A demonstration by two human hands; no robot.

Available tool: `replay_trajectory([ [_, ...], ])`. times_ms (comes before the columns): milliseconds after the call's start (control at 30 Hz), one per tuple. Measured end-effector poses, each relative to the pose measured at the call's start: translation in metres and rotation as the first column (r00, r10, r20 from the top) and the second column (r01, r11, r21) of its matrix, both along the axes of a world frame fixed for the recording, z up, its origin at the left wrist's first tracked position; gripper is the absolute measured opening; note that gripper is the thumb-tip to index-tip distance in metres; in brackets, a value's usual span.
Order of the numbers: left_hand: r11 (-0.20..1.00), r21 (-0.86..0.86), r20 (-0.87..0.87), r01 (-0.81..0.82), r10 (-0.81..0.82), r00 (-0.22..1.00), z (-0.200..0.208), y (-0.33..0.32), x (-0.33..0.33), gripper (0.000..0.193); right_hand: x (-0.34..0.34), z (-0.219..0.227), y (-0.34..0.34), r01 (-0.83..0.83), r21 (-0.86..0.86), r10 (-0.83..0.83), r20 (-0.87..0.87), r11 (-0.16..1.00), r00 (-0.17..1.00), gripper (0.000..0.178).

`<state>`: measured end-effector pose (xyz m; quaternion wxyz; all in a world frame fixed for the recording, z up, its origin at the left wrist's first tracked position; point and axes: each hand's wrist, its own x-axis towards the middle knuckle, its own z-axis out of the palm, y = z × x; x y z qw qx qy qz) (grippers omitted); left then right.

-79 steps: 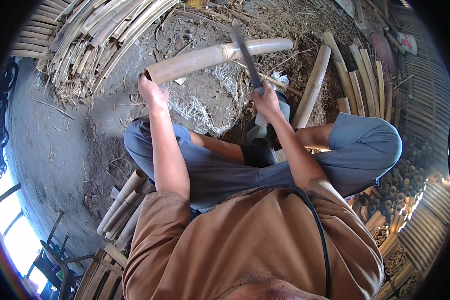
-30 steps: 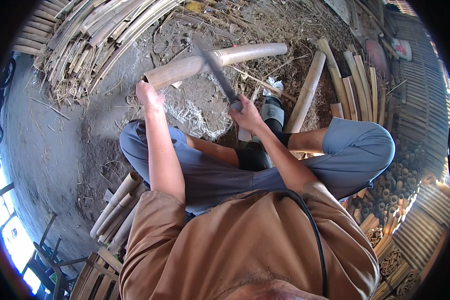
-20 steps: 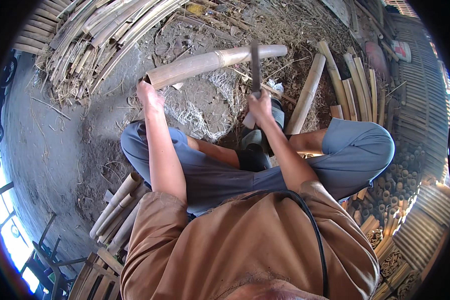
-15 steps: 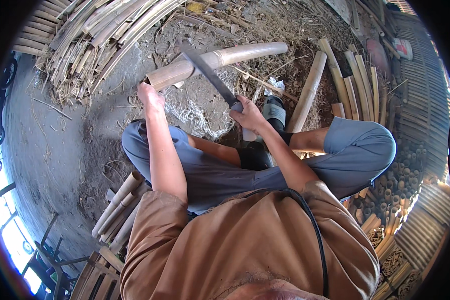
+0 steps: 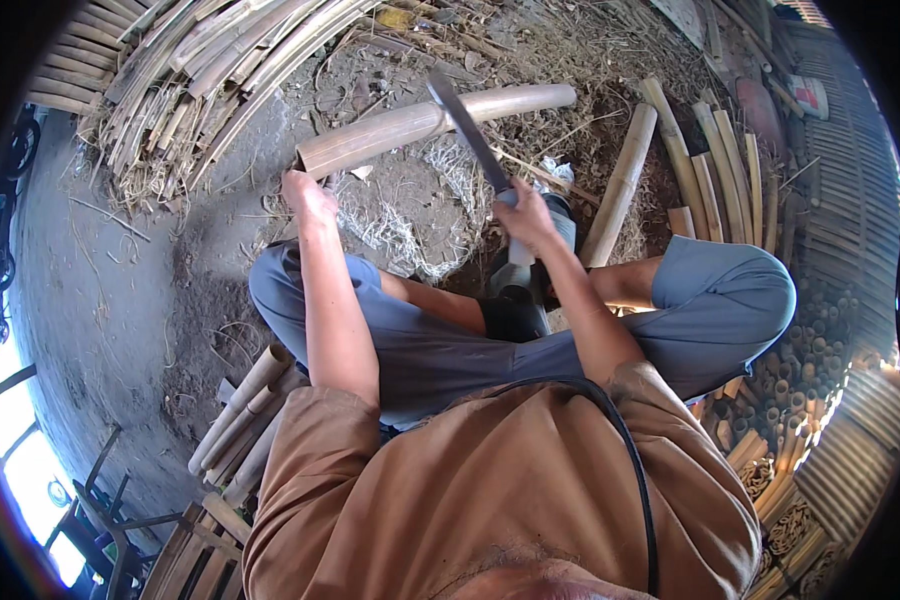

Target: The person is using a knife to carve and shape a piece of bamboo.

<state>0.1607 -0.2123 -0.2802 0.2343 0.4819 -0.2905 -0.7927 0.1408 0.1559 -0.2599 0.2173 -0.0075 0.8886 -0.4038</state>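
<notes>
My left hand (image 5: 310, 196) grips the near left end of a thick bamboo pole (image 5: 365, 138), which slants away to the far right across the ground. In my right hand (image 5: 526, 216) is a machete (image 5: 470, 135) with a long dark blade, its handle wrapped by my fingers. The blade points up and away to the left, and its upper part crosses over the middle of the pole. Whether the edge touches the bamboo I cannot tell. Below my right hand, the handle's pale end shows close to my crossed feet.
Split bamboo strips (image 5: 185, 95) lie heaped at the far left. Thick bamboo pieces (image 5: 620, 185) stand or lean to the right of my feet. Cut bamboo tubes (image 5: 255, 405) lie by my left hip, more bamboo (image 5: 800, 385) by my right. White shavings (image 5: 395, 235) cover the ground ahead.
My right hand has shifted right and slightly nearer me, carrying the machete along the pole toward its far end. My left hand and the pole have barely moved.
</notes>
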Motion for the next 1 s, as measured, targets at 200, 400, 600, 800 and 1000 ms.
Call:
replay_trajectory([
  [200,0.998,-0.066,0.009,0.002,-0.002,1.0,0.0,0.003,-0.012,0.034,-0.009,-0.011,-0.011,0.527,-0.147,-0.496,0.204,0.837,0.844,0.032],
  [400,0.991,-0.132,-0.094,-0.03,0.018,0.995,-0.018,-0.009,-0.005,0.031,0.011,0.019,-0.035,-0.041,-0.177,0.091,0.286,0.983,0.954,0.047],
  [600,0.98,-0.198,-0.139,-0.02,-0.008,0.99,-0.026,-0.007,-0.015,0.031,-0.016,-0.02,0.0,0.436,-0.112,-0.427,0.094,0.893,0.899,0.04],
  [800,0.979,-0.195,-0.135,-0.057,0.031,0.99,-0.011,-0.001,-0.006,0.033,0.009,0.051,-0.031,-0.101,-0.316,0.227,0.393,0.943,0.891,0.042],
  [1000,0.996,-0.076,-0.254,-0.041,0.021,0.967,-0.018,0.005,-0.012,0.04,-0.007,0.017,-0.024,0.066,-0.046,-0.062,0.077,0.997,0.995,0.039],
])
